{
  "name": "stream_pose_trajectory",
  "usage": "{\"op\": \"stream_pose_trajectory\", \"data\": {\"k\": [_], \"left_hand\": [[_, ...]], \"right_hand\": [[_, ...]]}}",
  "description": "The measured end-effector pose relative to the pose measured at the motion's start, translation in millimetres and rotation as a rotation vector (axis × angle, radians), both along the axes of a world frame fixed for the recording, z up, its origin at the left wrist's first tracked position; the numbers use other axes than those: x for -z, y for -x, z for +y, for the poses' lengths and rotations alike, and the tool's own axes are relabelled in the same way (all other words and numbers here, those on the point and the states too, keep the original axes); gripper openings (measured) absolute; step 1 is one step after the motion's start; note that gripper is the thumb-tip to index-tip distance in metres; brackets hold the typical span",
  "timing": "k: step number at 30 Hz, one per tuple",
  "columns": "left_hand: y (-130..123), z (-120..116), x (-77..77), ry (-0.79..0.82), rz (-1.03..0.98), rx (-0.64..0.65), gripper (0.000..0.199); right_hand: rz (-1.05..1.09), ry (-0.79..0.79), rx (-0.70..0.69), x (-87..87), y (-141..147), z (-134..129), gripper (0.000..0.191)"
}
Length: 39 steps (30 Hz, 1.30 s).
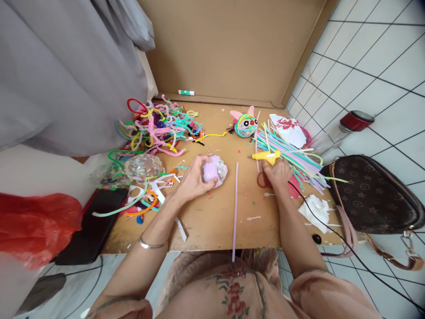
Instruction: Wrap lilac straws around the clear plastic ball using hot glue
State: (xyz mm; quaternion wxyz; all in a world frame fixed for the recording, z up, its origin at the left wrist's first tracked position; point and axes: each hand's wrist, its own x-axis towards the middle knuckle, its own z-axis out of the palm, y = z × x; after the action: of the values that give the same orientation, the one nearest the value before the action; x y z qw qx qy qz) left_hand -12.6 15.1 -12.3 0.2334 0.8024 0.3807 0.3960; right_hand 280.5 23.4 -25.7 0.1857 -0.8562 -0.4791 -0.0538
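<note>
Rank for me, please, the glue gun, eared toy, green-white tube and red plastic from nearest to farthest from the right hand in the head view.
1. Glue gun: held in the right hand.
2. Eared toy: beyond the hand, to its left.
3. Green-white tube: back of the table, farther left.
4. Red plastic: at the view's left edge.

A repeating LV monogram (359,188) — on the dark brown handbag (381,199).

Bright, diffuse light, faint soft shadows, wide-angle stretching towards the edges
</note>
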Motion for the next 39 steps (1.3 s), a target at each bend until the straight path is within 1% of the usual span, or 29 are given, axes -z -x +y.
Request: {"op": "stream_pose_trajectory", "data": {"k": [2,4,5,6,7,8,10,11,12,14,17,19,20,22,24,26,27,29,31,32,33,35,37,39], "left_hand": [[0,0,0.9,-0.002,0.004,-0.002,0.048],[0,1,1.9,-0.001,0.001,-0.003,0.048],[0,1,2.4,0.001,-0.004,-0.003,0.048],[0,2,2.7,0.004,-0.008,-0.004,0.048],[0,2,2.9,0.007,-0.01,-0.004,0.048],[0,2,3.0,0.01,-0.009,-0.007,0.048],[0,2,2.9,0.008,-0.003,-0.012,0.048],[0,2,2.8,0.004,-0.002,-0.013,0.048],[0,2,2.5,0.001,-0.003,-0.015,0.048],[0,1,1.9,0.009,-0.007,-0.022,0.049],[-1,0,0.2,0.058,-0.003,-0.055,0.052],[-1,-1,-1.4,0.076,0.014,-0.089,0.056],[-1,-1,-2.2,0.074,0.029,-0.1,0.056],[-1,-2,-3.6,0.058,0.054,-0.111,0.057],[-1,-2,-4.7,0.055,0.057,-0.117,0.058],[-1,-3,-5.7,0.074,0.056,-0.112,0.059],[-1,-3,-6.1,0.086,0.059,-0.109,0.059],[-1,-4,-6.9,0.107,0.063,-0.104,0.059],[-1,-4,-7.0,0.119,0.06,-0.104,0.06],[-1,-3,-6.7,0.121,0.053,-0.101,0.06],[-1,-3,-6.1,0.121,0.046,-0.096,0.06],[-1,-2,-4.6,0.116,0.033,-0.086,0.059],[-1,-1,-3.4,0.108,0.024,-0.083,0.059],[-2,-1,-3.1,0.102,0.019,-0.083,0.059]], "right_hand": [[-0.111,-0.002,0.01,-1.6,0,-2,0.051],[-0.208,-0.038,0.008,-6.7,2,-7,0.051],[-0.252,-0.062,-0.019,-9.7,5,-10,0.046],[-0.291,-0.081,-0.078,-12.2,10,-14,0.04],[-0.329,-0.083,-0.183,-13.8,16,-19,0.033],[-0.371,-0.068,-0.321,-14.0,23,-25,0.028],[-0.465,-0.003,-0.673,-10.6,41,-34,0.027],[-0.506,0.024,-0.812,-7.5,49,-38,0.028],[-0.537,0.044,-0.899,-4.1,57,-41,0.028],[-0.569,0.108,-1.0,2.0,68,-41,0.022],[-0.571,0.161,-1.115,6.2,69,-34,0.017],[-0.555,0.12,-1.195,7.8,62,-27,0.017],[-0.533,0.07,-1.229,9.1,58,-24,0.019],[-0.434,-0.094,-1.261,12.8,49,-21,0.024],[-0.247,-0.321,-1.216,16.4,41,-20,0.029],[-0.009,-0.518,-1.095,17.0,36,-19,0.026],[0.13,-0.587,-1.021,15.6,35,-19,0.021],[0.414,-0.697,-0.88,9.4,38,-17,0.014],[0.616,-0.777,-0.788,0.1,48,-17,0.015],[0.653,-0.796,-0.765,-4.9,54,-18,0.017],[0.642,-0.807,-0.755,-9.4,62,-21,0.02],[0.512,-0.82,-0.777,-15.7,78,-31,0.027],[0.321,-0.862,-0.85,-16.2,94,-43,0.031],[0.184,-0.91,-0.969,-10.8,106,-52,0.032]]}}
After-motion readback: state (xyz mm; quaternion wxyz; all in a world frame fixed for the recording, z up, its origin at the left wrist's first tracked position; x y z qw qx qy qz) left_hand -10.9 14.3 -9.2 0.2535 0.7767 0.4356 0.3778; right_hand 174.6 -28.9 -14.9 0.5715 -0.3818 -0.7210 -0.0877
